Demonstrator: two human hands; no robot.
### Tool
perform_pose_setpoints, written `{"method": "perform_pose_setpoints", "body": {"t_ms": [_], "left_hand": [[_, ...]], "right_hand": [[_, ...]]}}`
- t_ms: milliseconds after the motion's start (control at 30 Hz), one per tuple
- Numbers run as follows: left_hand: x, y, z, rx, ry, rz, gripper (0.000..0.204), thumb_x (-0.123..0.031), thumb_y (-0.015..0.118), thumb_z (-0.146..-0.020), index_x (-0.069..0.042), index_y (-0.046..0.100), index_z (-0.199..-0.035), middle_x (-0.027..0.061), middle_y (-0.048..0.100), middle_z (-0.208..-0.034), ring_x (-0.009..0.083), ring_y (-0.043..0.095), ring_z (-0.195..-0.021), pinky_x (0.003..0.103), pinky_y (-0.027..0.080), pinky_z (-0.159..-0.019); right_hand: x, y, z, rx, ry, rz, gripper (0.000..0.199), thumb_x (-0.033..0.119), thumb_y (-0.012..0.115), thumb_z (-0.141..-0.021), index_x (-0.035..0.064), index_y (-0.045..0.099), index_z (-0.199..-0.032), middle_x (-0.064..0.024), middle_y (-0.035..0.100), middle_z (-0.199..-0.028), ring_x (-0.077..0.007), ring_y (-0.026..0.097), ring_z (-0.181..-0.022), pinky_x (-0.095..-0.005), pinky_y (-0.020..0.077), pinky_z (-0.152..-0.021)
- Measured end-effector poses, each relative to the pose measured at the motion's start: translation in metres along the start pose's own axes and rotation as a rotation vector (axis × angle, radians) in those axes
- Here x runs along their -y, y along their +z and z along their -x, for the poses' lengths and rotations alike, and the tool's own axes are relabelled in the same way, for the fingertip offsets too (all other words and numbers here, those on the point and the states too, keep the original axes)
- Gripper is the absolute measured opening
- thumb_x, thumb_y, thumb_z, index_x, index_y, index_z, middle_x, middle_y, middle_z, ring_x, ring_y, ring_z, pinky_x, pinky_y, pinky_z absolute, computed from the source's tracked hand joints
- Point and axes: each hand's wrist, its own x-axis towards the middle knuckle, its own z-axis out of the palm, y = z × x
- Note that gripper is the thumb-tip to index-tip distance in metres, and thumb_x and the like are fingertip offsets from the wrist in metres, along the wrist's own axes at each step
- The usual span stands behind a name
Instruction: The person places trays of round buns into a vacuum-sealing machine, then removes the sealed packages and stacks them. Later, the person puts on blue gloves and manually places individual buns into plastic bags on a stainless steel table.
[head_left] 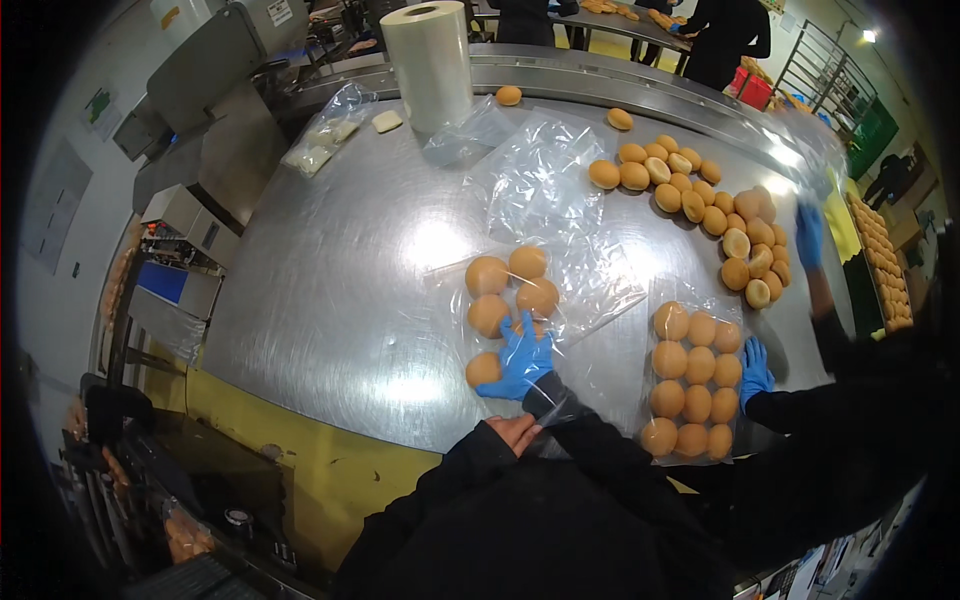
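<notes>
Nearby, loose bags point(548, 178) crowd the bagged buns point(487, 276)

One roll point(428, 70). Left of it, one bag of white pieces point(350, 104) and one white block point(387, 121). Right of it, two lone buns point(620, 119) and a heap point(667, 198) of roughly thirty, too overlapped for exactness. Nearer than the roll, one loose bag point(509, 294), six buns point(487, 277) visible; nearer and right, one full bag point(684, 380), twelve buns point(700, 364). Also nearer, one left hand point(514, 432), one right hand point(521, 358), two co-worker's hands point(757, 373).
</notes>
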Motion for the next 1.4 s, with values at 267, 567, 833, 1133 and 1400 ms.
{"method": "perform_pose_setpoints", "body": {"t_ms": [267,567,833,1133,1400], "left_hand": [[0.001,-0.015,0.000,0.030,-0.059,0.062,0.022,-0.026,0.043,-0.085,-0.006,0.046,-0.075,0.0158,0.051,-0.065,0.0345,0.051,-0.063,0.042,0.039,-0.057],[0.001,-0.014,-0.004,-0.028,0.103,0.096,0.022,-0.023,0.046,-0.082,-0.005,0.047,-0.070,0.0117,0.049,-0.064,0.0304,0.051,-0.062,0.038,0.039,-0.059],[0.011,-0.010,0.003,-0.063,0.051,0.113,0.023,-0.023,0.047,-0.082,-0.005,0.047,-0.068,0.0110,0.049,-0.062,0.0290,0.051,-0.062,0.036,0.039,-0.059],[-0.001,-0.012,-0.002,-0.066,0.095,0.098,0.024,-0.023,0.048,-0.082,-0.005,0.046,-0.066,0.0106,0.049,-0.062,0.0280,0.051,-0.061,0.035,0.039,-0.059],[0.006,-0.019,0.003,-0.072,-0.021,-0.027,0.024,-0.026,0.052,-0.079,-0.006,0.046,-0.068,0.0092,0.048,-0.063,0.0278,0.049,-0.061,0.036,0.037,-0.057]], "right_hand": [[-0.002,0.000,-0.023,-0.090,-0.147,-0.116,0.055,0.056,0.052,-0.063,0.0081,0.063,-0.086,-0.0118,0.044,-0.117,-0.0346,0.026,-0.119,-0.0593,0.0059,-0.095],[0.003,0.040,-0.075,-0.036,-0.272,-0.044,0.039,0.038,0.046,-0.076,0.0044,0.058,-0.090,-0.0147,0.049,-0.108,-0.0283,0.040,-0.107,-0.0472,0.0166,-0.098],[0.016,0.016,-0.046,-0.282,-0.227,-0.034,0.041,0.037,0.053,-0.072,0.0023,0.051,-0.093,-0.0192,0.055,-0.091,-0.0305,0.051,-0.087,-0.0407,0.0383,-0.078],[0.019,0.088,-0.025,-0.313,-0.123,-0.502,0.041,0.030,0.057,-0.073,0.0024,0.041,-0.099,-0.0176,0.055,-0.072,-0.0353,0.055,-0.062,-0.0436,0.0433,-0.053],[0.012,0.015,-0.045,-0.194,0.029,-0.219,0.071,0.030,0.065,-0.064,0.0051,0.030,-0.120,-0.0209,0.046,-0.103,-0.0355,0.053,-0.080,-0.0432,0.0440,-0.064]]}}
